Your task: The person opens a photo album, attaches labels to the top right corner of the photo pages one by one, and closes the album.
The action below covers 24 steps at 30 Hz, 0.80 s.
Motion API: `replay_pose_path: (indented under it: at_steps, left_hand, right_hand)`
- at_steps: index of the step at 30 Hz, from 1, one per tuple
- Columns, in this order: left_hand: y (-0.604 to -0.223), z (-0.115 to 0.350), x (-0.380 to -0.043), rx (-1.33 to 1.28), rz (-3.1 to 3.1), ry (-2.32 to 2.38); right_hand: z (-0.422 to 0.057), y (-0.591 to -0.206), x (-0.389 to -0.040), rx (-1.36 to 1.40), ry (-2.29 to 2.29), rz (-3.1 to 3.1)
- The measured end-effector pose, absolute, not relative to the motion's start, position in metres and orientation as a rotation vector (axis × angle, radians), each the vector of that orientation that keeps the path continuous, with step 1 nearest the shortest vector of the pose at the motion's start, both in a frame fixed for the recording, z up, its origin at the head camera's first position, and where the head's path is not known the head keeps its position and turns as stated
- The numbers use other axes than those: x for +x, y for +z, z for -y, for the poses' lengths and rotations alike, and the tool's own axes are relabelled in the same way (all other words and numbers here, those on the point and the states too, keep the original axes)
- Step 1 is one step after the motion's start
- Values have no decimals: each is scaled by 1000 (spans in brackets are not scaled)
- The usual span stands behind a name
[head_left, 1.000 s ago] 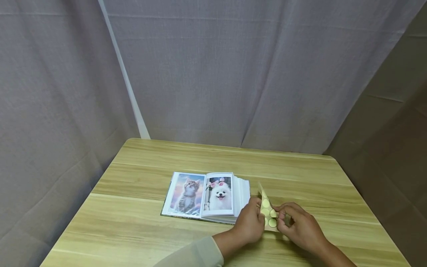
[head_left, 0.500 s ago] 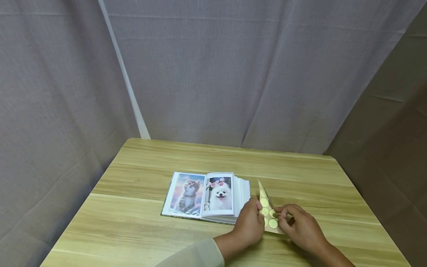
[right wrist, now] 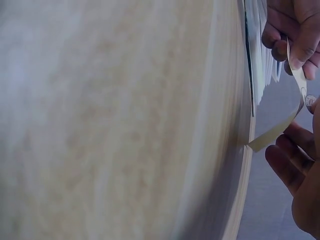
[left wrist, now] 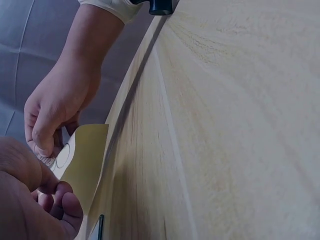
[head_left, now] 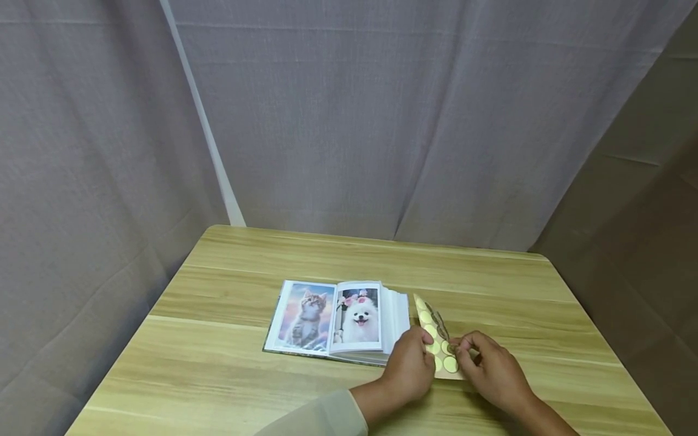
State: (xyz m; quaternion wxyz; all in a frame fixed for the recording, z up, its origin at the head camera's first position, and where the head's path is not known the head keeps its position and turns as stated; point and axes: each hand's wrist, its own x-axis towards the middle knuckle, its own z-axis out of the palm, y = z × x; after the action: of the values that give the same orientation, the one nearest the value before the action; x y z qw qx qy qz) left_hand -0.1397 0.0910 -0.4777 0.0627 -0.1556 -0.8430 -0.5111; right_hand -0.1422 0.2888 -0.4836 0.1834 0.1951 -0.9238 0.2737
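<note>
A sheet of round gold stickers point(head_left: 450, 364) is held upright and bent above the table, to the right of an open photo album. My left hand point(head_left: 410, 364) grips its left edge between thumb and fingers. At its right side, the thumb and index finger of my right hand point(head_left: 493, 369) pinch a round sticker at the sheet's face. That sticker point(right wrist: 310, 101) shows a printed pattern in the right wrist view and stands partly off the sheet. The plain back of the sheet point(left wrist: 86, 160) faces the left wrist camera. Fingers hide part of the sheet.
The photo album point(head_left: 330, 350) lies flat, showing a kitten picture point(head_left: 306, 320) on the left page and a white dog picture point(head_left: 360, 318) on the right. Grey curtains point(head_left: 327, 121) hang behind the wooden table point(head_left: 218, 375).
The sheet's top tip has swung left and its face has turned more toward the head camera. My right fingers have shifted slightly at its edge; the left hand has stayed nearly still.
</note>
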Motion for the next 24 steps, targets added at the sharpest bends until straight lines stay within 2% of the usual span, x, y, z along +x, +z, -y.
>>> replay_pose_path:
  at_steps: [13,24]
  left_hand:
    - [-478,-91,-138,-516,2582,-1507]
    - [-478,-92,-139,-438,2659,-1400]
  right_hand:
    - [-290,-474,-141,377,855,2716]
    - [-291,-478,-142,438,856,2739]
